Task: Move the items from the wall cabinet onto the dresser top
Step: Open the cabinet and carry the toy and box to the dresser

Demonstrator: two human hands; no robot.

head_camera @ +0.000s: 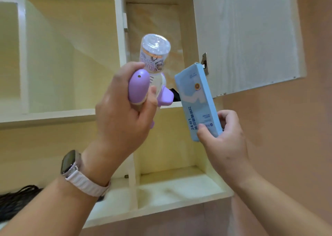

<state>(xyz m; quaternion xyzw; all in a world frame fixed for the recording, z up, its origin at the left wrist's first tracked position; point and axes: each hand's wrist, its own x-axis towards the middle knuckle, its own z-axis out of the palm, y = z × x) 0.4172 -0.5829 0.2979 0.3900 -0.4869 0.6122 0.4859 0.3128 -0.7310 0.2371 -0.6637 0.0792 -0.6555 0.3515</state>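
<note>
Cabinet: the wall cabinet (53,117) was cream and smooth, with square open shelves.
Door: its white, wood-look door (248,37) stood open on the right.
Inside: a small black thing (175,94) sat on the middle shelf, mostly hidden.
Left hand: the left hand (124,113) was wrapped round a smooth purple plastic toy (139,86); its clear round bottle (154,54) pointed up, in front of the cabinet.
Right hand: the right hand (226,142) pinched the bottom of a flat light-blue box (195,99), long side up, top leaning left, near the toy.
Wrist: a watch (69,162) with a white band.
</note>
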